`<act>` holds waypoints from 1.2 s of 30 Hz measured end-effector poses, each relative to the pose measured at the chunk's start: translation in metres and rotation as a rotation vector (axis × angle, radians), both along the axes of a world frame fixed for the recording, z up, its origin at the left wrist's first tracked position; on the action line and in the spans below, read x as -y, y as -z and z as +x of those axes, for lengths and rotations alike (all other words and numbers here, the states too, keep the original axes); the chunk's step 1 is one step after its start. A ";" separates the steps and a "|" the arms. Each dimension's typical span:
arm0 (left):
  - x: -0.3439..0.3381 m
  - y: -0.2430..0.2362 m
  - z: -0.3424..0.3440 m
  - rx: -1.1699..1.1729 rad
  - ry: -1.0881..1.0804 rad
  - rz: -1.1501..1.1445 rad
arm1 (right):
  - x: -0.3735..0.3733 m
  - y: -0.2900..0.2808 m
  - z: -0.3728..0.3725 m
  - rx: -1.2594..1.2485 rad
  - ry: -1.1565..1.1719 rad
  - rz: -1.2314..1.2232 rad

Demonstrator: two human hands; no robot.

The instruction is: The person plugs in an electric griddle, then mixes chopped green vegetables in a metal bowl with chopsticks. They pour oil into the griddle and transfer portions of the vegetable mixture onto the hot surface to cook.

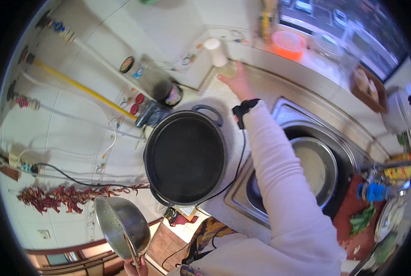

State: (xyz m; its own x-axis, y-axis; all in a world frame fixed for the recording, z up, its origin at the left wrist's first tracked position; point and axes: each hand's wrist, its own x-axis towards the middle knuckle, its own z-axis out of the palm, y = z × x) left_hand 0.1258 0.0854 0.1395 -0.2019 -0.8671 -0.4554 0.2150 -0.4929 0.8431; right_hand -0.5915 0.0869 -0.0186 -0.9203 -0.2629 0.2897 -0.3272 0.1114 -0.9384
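Low on the left, my left hand [136, 267] is closed on the edge of a steel mixing bowl [134, 225], which is tilted. Wooden chopsticks [131, 248] rest in the bowl and run down to the same hand. Bits of something yellowish-green lie inside, too small to name. At the back corner of the counter my right hand [238, 83], with a black band at its wrist, is wrapped round the clear lower part of a white-topped jar [216, 51]. Between the two hands stands a deep black pan [186, 156], its lid off.
Right of my arm is a steel sink [235, 195] with a metal basin [332, 161] of whitish liquid. A red-brown board [345, 225] bears green leaves [362, 220]. A glass jar [166, 92] stands behind the pan. Dried chillies [67, 198] hang left; a black cord [237, 161] crosses the counter.
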 end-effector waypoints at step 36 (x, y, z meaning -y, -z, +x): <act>0.086 0.090 0.051 -0.062 -0.176 0.303 | -0.140 -0.165 0.329 0.639 -0.651 -0.082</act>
